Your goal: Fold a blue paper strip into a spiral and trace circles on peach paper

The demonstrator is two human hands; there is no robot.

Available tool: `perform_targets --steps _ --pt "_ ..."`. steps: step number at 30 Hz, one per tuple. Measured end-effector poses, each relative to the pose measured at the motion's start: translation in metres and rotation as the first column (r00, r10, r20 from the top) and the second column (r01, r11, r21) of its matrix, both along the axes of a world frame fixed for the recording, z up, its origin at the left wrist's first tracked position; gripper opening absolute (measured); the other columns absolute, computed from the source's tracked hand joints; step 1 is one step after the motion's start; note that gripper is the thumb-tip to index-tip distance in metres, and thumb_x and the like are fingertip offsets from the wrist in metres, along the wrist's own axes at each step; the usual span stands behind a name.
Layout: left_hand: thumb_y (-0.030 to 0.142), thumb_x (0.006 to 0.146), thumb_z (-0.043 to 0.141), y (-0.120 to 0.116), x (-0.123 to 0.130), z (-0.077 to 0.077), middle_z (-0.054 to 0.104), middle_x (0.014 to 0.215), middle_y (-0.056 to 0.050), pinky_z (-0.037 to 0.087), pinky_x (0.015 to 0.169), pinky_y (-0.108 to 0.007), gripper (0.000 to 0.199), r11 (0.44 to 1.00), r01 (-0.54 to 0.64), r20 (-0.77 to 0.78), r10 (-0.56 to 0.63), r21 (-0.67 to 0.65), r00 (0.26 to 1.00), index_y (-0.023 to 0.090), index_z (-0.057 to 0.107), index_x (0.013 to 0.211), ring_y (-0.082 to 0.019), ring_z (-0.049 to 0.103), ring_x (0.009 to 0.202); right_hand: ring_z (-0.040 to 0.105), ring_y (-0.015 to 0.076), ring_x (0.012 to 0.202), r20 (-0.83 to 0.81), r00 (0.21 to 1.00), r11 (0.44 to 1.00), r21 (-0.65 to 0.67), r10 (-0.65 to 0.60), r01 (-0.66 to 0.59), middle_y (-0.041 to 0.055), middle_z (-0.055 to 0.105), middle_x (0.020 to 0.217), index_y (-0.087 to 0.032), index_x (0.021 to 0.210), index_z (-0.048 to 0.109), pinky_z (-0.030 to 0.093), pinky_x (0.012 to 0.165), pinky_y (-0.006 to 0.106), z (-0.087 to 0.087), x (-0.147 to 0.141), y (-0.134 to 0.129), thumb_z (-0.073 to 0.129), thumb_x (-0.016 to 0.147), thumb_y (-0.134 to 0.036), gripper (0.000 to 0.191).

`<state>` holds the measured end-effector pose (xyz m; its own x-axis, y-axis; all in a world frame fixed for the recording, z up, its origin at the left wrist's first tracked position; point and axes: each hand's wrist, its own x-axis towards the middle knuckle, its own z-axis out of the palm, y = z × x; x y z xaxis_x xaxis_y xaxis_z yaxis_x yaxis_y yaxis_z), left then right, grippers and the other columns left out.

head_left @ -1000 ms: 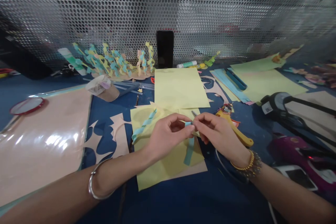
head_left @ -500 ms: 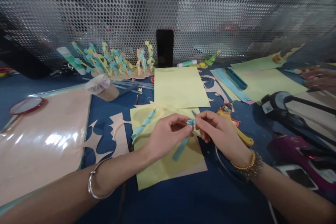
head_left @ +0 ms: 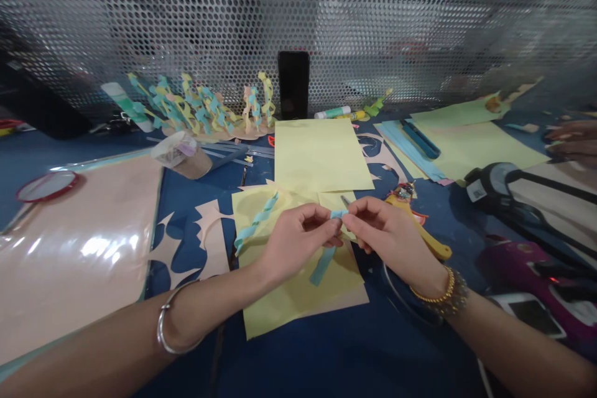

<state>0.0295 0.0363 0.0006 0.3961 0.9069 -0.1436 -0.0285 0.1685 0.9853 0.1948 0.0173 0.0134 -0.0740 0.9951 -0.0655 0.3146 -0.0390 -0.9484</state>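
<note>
One blue strip [head_left: 323, 266] is hanging over the yellow paper [head_left: 293, 300], its upper part bending between two pinches.
Left hand [head_left: 301, 235] and right hand [head_left: 385, 233] are clamping it close together; a slack pinch could be letting the bend spring open, uneven pulling could be tearing it, and the grey tip [head_left: 345, 201] beside the right fingers could be snagging.

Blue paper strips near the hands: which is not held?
The twisted strip lying left of the left hand, on yellow paper; the other strip is pinched by that hand.
</note>
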Motion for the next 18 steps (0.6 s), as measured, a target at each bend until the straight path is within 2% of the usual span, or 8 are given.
perform_targets --steps 4,9,13,18 --pt "0.035 0.082 0.059 0.0000 -0.0007 0.0002 0.065 0.066 -0.001 0.055 0.062 -0.022 0.022 1.000 0.011 -0.017 -0.011 0.029 1.000 0.014 0.063 0.079 -0.011 0.065 0.060 0.045 0.0065 0.046 0.023 1.000 1.000 0.014 -0.001 0.001 -0.0036 0.052 0.060 -0.018 0.079 0.056 0.038 0.044 0.020 0.0009 0.0003 -0.0005 0.058 0.082 -0.037 0.019" --pt "0.027 0.078 0.065 -0.0006 0.0004 -0.0020 0.068 0.076 -0.002 0.055 0.069 -0.022 0.015 0.999 0.019 0.041 -0.020 0.026 0.999 0.015 0.064 0.085 -0.012 0.067 0.071 0.043 0.0060 0.046 -0.047 0.998 0.999 -0.027 -0.039 0.038 -0.0049 0.050 0.057 -0.018 0.078 0.055 0.037 0.044 0.019 0.0028 -0.0004 -0.0008 0.058 0.083 -0.038 0.021" --pt "0.028 0.078 0.065 -0.0009 0.0011 -0.0033 0.067 0.069 0.000 0.056 0.065 -0.021 0.014 1.000 -0.018 0.053 0.019 -0.012 0.998 0.015 0.063 0.080 -0.011 0.067 0.065 0.044 0.0056 0.047 -0.047 0.998 0.999 -0.021 -0.031 0.030 -0.0048 0.051 0.058 -0.018 0.078 0.056 0.037 0.045 0.019 0.0030 -0.0005 -0.0005 0.057 0.084 -0.038 0.021" --pt "0.029 0.078 0.065 -0.0005 0.0001 0.0004 0.065 0.064 0.002 0.055 0.058 -0.017 0.014 0.999 -0.046 0.023 0.045 0.005 0.999 0.015 0.064 0.077 -0.010 0.067 0.058 0.044 0.0054 0.048 -0.014 1.000 1.000 0.018 -0.015 0.015 -0.0041 0.052 0.060 -0.018 0.079 0.056 0.037 0.045 0.020 0.0020 -0.0001 -0.0005 0.056 0.084 -0.037 0.020"
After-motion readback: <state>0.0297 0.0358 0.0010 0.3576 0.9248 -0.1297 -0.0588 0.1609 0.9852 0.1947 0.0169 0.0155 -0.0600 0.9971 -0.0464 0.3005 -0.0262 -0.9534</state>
